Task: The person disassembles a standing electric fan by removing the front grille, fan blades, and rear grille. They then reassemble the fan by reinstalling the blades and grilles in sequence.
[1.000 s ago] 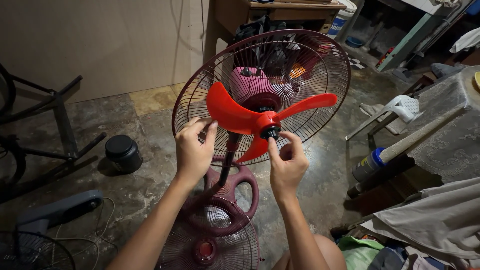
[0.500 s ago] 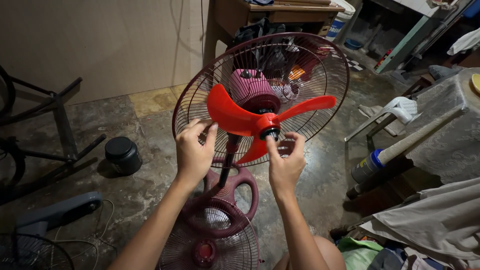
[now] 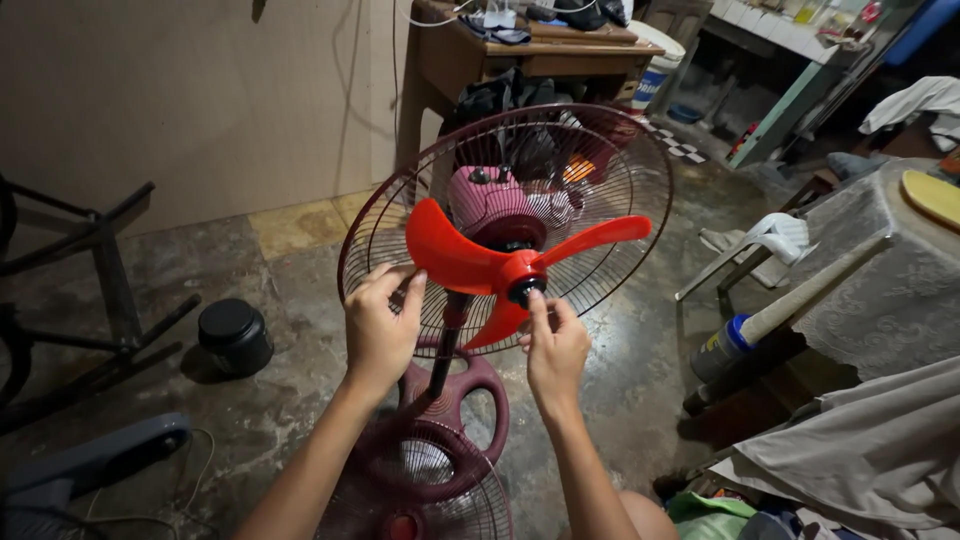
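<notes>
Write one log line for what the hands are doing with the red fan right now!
left hand: gripping red fan blade | right hand: fingertips on black hub cap | rear grille: on | front grille: off

red fan blade [image 3: 470, 262], maroon base [image 3: 455, 395], black jar [image 3: 235, 336]

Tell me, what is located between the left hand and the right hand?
In the head view, the fan's dark upright pole and the lowest red blade lie between the left hand and the right hand.

L hand [image 3: 380, 325] on red fan blade [image 3: 455, 258], R hand [image 3: 553, 345] at hub cap [image 3: 524, 290].
</notes>
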